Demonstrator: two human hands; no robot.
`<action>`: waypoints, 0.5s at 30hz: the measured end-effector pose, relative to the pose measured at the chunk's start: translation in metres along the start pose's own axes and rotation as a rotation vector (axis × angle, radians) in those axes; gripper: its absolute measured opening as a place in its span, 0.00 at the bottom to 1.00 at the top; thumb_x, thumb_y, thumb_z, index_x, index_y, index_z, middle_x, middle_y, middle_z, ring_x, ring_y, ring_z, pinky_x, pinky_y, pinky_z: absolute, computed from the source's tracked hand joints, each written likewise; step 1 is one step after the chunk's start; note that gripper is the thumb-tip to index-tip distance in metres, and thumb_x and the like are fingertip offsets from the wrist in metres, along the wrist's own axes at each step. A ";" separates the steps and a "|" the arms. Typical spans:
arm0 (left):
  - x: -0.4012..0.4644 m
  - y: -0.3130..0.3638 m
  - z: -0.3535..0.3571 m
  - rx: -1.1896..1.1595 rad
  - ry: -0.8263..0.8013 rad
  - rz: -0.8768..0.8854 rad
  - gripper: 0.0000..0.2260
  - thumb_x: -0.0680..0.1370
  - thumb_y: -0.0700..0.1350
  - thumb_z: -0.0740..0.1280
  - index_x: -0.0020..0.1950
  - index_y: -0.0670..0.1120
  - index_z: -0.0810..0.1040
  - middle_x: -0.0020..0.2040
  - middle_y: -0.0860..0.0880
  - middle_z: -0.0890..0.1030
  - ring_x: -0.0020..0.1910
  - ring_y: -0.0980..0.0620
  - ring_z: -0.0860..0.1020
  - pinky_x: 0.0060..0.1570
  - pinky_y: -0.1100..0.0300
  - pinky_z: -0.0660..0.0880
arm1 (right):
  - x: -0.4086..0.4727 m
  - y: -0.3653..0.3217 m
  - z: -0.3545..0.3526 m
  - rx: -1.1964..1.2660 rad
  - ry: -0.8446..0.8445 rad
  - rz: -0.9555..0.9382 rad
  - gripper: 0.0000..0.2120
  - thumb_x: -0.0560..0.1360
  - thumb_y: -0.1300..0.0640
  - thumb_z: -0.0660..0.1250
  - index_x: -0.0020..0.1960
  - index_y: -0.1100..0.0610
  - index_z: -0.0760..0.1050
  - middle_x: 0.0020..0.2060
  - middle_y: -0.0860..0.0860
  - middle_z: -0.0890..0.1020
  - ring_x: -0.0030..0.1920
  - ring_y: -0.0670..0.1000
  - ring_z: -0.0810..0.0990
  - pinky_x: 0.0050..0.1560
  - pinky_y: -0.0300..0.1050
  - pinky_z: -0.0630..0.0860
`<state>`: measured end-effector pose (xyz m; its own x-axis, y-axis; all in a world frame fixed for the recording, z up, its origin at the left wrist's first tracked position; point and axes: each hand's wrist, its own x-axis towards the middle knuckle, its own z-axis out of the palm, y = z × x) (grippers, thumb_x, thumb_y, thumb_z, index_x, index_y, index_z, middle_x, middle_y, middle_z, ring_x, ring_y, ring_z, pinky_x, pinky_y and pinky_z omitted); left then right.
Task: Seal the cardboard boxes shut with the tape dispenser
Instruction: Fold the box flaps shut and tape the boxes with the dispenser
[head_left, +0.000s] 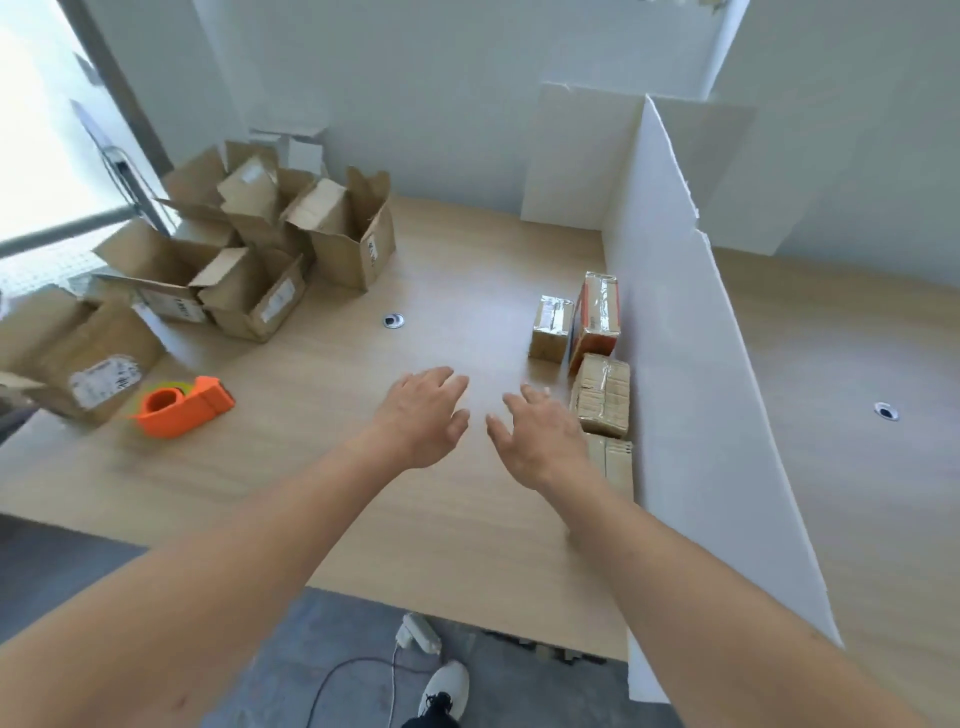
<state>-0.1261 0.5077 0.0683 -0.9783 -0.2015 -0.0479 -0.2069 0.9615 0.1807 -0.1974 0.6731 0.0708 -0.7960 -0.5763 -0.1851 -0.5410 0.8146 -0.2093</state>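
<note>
In the head view, the left hand (423, 415) and the right hand (540, 439) hover side by side over the middle of the wooden table (467, 519), fingers spread and holding nothing. The orange tape dispenser (179, 405) lies near the table's left edge, beside the open cardboard boxes (249, 244) heaped at the far left corner. Taped boxes (597, 358) line the white partition (691, 389) along the right edge, just beside the right hand.

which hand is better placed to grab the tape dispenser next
Left, probably. The orange tape dispenser lies on the table's left side, and the left hand hovers open nearer to it. The right hand, also open, is over by the sealed boxes.
</note>
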 end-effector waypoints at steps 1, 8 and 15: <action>-0.010 -0.009 -0.012 0.002 0.027 -0.024 0.20 0.83 0.53 0.59 0.73 0.46 0.70 0.69 0.47 0.73 0.66 0.45 0.73 0.63 0.51 0.68 | -0.003 -0.014 -0.009 0.003 0.019 -0.035 0.27 0.84 0.39 0.52 0.78 0.51 0.65 0.81 0.52 0.59 0.80 0.57 0.57 0.75 0.55 0.60; -0.079 -0.073 -0.095 0.035 0.172 -0.153 0.24 0.84 0.53 0.59 0.79 0.46 0.65 0.76 0.45 0.68 0.75 0.45 0.66 0.75 0.45 0.59 | -0.013 -0.113 -0.057 0.001 0.116 -0.263 0.27 0.84 0.40 0.52 0.78 0.51 0.64 0.81 0.51 0.61 0.81 0.56 0.56 0.77 0.54 0.58; -0.138 -0.168 -0.141 0.055 0.251 -0.277 0.26 0.84 0.55 0.58 0.80 0.47 0.64 0.77 0.46 0.67 0.76 0.46 0.65 0.76 0.45 0.60 | -0.006 -0.236 -0.066 -0.036 0.135 -0.443 0.25 0.83 0.42 0.55 0.77 0.51 0.67 0.79 0.50 0.64 0.80 0.56 0.58 0.76 0.54 0.61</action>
<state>0.0422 0.3476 0.1829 -0.8588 -0.4880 0.1557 -0.4697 0.8715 0.1410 -0.0827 0.4891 0.1845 -0.5126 -0.8576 0.0423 -0.8444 0.4946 -0.2058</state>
